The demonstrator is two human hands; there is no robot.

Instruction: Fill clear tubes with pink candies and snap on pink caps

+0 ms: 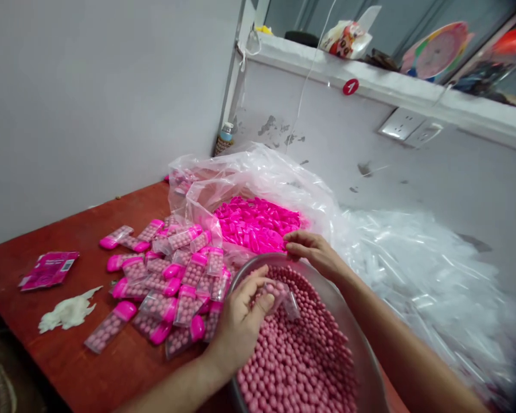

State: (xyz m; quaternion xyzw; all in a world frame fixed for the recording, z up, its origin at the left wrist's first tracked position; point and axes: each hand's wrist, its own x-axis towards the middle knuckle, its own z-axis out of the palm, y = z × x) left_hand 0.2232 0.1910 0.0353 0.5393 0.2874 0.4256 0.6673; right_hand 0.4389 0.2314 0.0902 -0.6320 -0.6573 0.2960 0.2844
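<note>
My left hand is closed around a small clear plastic tube with pink beads inside, above a metal bowl. Loose pink beads fill much of the bowl. Beside the held tube, a second clear tube shows over the beads. My right hand is at the edge of a heap of bright pink plastic caps, its fingertips pinched together. Whatever is between them is too small to make out. The caps lie in an open clear plastic bag.
Left of the bowl lie several filled tubes with pink caps. A pink packet and a crumpled white scrap rest on the red table. Many clear empty tubes are piled at right. A bottle stands near the corner.
</note>
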